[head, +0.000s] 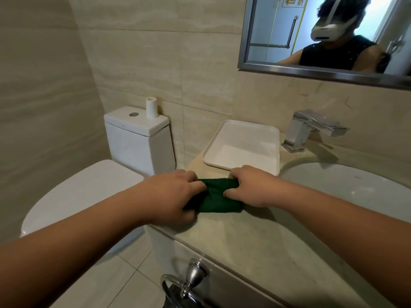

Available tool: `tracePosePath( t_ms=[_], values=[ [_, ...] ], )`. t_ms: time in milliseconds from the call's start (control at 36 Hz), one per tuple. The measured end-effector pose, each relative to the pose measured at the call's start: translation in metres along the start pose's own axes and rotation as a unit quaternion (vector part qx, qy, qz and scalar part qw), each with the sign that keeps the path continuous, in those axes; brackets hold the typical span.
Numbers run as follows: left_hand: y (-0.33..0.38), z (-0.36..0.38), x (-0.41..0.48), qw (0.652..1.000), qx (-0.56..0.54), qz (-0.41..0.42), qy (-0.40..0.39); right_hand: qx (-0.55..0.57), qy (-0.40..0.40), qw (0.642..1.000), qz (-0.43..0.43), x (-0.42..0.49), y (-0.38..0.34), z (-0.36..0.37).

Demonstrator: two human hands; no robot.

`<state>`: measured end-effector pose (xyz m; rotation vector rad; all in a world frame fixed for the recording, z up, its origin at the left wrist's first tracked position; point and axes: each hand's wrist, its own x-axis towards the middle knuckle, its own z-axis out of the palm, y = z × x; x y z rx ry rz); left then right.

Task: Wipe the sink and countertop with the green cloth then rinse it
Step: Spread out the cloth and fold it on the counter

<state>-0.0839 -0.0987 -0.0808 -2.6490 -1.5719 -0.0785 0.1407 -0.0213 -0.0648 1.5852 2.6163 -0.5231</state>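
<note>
The dark green cloth (216, 197) lies folded on the beige stone countertop (255, 245), just left of the white sink basin (347, 187). My left hand (171, 196) grips the cloth's left end with curled fingers. My right hand (251, 185) pinches its right end between thumb and fingers. Both hands hold the cloth against the counter. The chrome faucet (311, 127) stands behind the sink at the back right.
A white rectangular tray (244, 147) sits on the counter just behind the hands. A white toilet (93, 185) with a small roll (151, 107) on its tank stands to the left. A metal towel ring (184, 283) hangs below the counter front. A mirror (322, 34) hangs above.
</note>
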Motion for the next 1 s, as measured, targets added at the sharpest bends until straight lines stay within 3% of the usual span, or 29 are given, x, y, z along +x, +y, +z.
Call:
tracePosePath(
  t_ms=[194, 306, 444, 500, 556, 639, 722, 889, 1000],
  values=[
    [-0.001, 0.002, 0.005, 0.997, 0.065, 0.048, 0.009, 0.127, -0.042, 0.991, 0.026, -0.011, -0.007, -0.010],
    [-0.007, -0.008, 0.021, 0.999, 0.036, 0.026, 0.021, 0.337, -0.095, 0.933, 0.084, -0.015, 0.002, -0.024],
    [-0.011, -0.035, 0.067, 0.991, 0.039, 0.010, 0.129, 0.452, 0.015, 0.886, 0.099, -0.006, 0.028, -0.056],
    [-0.007, -0.040, 0.092, 0.985, 0.036, 0.003, 0.171, 0.447, 0.079, 0.885, 0.099, 0.005, 0.042, -0.067],
    [-0.002, -0.038, 0.116, 0.986, 0.024, -0.020, 0.166, 0.389, 0.141, 0.906, 0.095, 0.020, 0.060, -0.070],
    [0.004, -0.016, 0.143, 0.997, -0.003, -0.060, 0.040, 0.151, 0.175, 0.967, 0.111, 0.035, 0.084, -0.061],
    [0.005, 0.008, 0.153, 0.991, -0.073, -0.109, -0.036, 0.024, 0.141, 0.988, 0.061, 0.041, 0.096, -0.036],
    [0.008, 0.022, 0.154, 0.987, -0.079, -0.132, -0.048, -0.025, 0.116, 0.993, 0.007, 0.041, 0.110, -0.006],
    [0.016, 0.007, 0.146, 0.975, -0.142, -0.168, 0.020, 0.034, 0.081, 0.996, -0.013, 0.041, 0.115, -0.025]
  ],
)
